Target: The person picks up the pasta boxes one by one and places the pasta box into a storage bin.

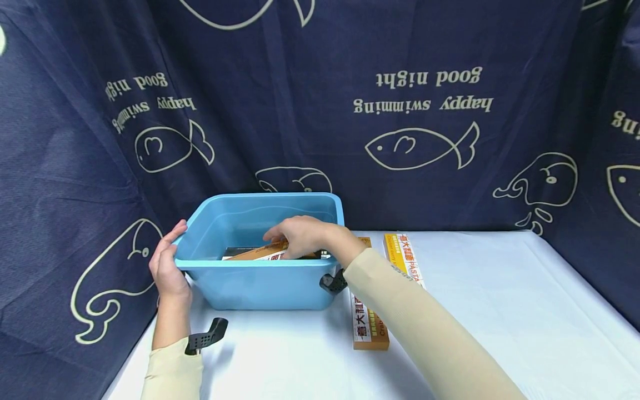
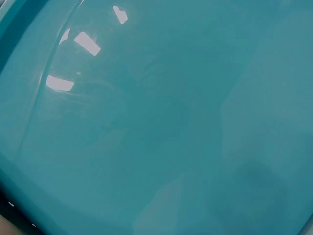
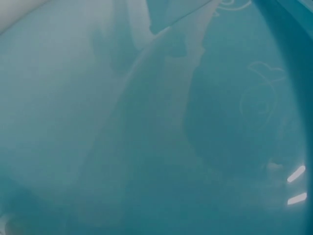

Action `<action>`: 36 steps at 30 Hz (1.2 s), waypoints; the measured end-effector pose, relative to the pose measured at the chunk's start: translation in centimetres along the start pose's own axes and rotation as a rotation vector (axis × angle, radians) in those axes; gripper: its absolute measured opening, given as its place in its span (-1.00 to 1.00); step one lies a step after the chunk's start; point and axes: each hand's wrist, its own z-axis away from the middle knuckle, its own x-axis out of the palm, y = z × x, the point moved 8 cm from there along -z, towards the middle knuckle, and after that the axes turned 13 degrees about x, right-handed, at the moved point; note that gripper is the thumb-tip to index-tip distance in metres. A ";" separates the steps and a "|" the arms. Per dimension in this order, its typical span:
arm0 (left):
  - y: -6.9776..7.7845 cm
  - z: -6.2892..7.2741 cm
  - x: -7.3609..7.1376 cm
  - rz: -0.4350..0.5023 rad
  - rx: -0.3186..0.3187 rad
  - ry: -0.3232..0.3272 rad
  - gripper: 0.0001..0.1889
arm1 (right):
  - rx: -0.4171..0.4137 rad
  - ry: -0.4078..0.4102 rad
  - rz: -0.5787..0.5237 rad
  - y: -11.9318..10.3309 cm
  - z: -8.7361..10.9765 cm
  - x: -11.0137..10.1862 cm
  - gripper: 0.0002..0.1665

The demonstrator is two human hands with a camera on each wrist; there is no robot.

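Observation:
A light-blue plastic bin (image 1: 260,286) stands on the white table, and its wall fills the left wrist view (image 2: 156,117) and right wrist view (image 3: 146,122). My left hand (image 1: 169,266) holds the bin's left edge, fingers at the rim. Inside the bin, my right hand (image 1: 305,236) grips an orange-brown and white pasta box (image 1: 252,254) from above, with its forearm crossing over the right rim. A dark box (image 1: 235,250) lies beside that pasta box. The bin's front wall hides the lower part of both boxes.
Right of the bin, a brown and white pasta box (image 1: 371,328) lies lengthwise, partly under my right forearm. Farther right is a yellow and white pasta box (image 1: 400,253). A dark blue curtain (image 1: 310,128) with fish drawings hangs behind the white table (image 1: 500,300).

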 end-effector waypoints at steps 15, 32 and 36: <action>0.3 0.0 0.1 -0.029 0.015 -0.011 -0.51 | -0.105 0.064 -0.302 0.5 2.1 -1.8 -0.44; 0.1 0.1 0.0 -0.029 0.000 0.000 -0.51 | -0.087 0.360 -0.441 4.2 6.4 -2.7 -0.51; 0.0 0.2 0.0 -0.023 -0.006 0.001 -0.51 | -0.085 0.398 -0.457 4.7 7.7 -2.6 -0.51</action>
